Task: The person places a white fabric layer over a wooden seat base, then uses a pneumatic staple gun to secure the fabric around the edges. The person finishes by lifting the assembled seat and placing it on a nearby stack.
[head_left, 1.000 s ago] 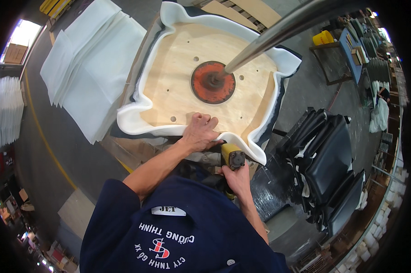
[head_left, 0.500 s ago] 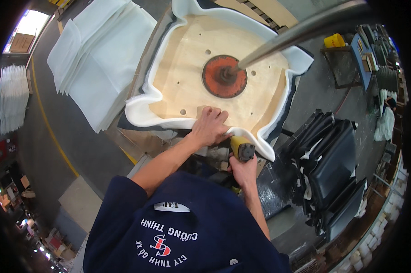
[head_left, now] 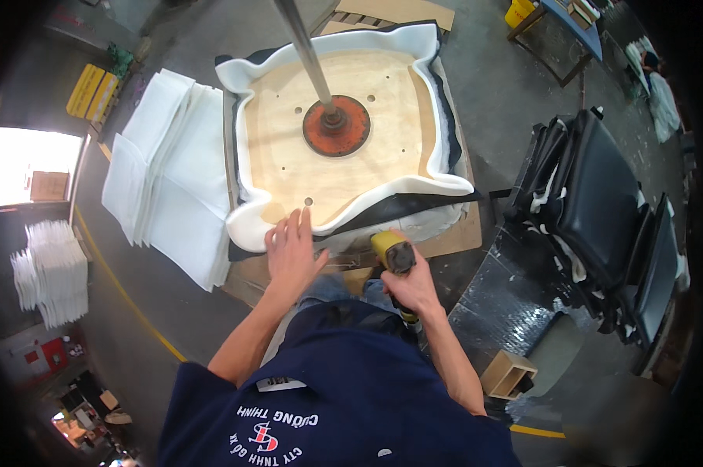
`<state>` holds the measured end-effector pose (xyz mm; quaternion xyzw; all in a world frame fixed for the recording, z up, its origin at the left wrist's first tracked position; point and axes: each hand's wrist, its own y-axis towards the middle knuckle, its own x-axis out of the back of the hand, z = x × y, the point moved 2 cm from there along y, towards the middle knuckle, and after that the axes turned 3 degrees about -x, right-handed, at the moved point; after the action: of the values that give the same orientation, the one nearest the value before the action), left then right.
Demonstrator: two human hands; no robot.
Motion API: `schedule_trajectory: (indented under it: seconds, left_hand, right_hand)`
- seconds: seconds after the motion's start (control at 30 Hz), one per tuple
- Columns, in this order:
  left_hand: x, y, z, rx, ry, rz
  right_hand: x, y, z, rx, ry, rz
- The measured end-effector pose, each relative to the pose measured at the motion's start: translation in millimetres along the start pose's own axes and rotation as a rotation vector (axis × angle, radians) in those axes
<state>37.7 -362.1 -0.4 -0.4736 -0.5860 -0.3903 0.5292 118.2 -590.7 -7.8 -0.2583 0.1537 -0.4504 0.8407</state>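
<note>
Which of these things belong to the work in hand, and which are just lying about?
In use:
- yellow power tool, held in the right grip
- white padding, at the left grip
- pale wooden panel
- orange disc
- metal pole

Seemingly just lying about:
- white sheets, left
- black padded pieces, right
- yellow bucket
- open wooden box

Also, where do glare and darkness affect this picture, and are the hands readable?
Head view, left: the bright opening is blown out white; head view, right: the glossy black surface shows patchy glare; head view, rim: corners go black; head view, centre: left hand and right hand read clearly.
</note>
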Motion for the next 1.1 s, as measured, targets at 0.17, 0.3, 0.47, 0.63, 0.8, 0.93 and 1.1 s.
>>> schedule_trajectory:
  seconds: [0.17,0.3,0.47,0.63,0.8,0.93,1.1]
  left_hand:
    - [-14,-16,29,-0.051,0.033,-0.095]
    - [-17,11,51,-0.244,0.007,-0.102]
    - [-25,36,66,-0.474,-0.139,-0.05]
    - [-26,58,72,-0.491,-0.208,0.047]
    - [-24,69,72,-0.718,-0.115,0.124]
    - [-38,73,78,-1.081,-0.206,0.009]
    - [-33,88,75,-1.099,-0.221,-0.065]
  right_hand:
    - [-30,2,-21,0.091,-0.082,-0.015]
    - [-34,6,-23,0.116,-0.142,-0.149]
    - [-58,1,-34,0.283,-0.128,-0.397]
    - [-68,0,-47,0.106,0.159,-0.453]
    - [-79,0,-36,0.078,0.245,-0.534]
    - [-93,0,-41,0.097,0.261,-0.599]
    - [-123,-17,-37,0.014,0.256,-0.55]
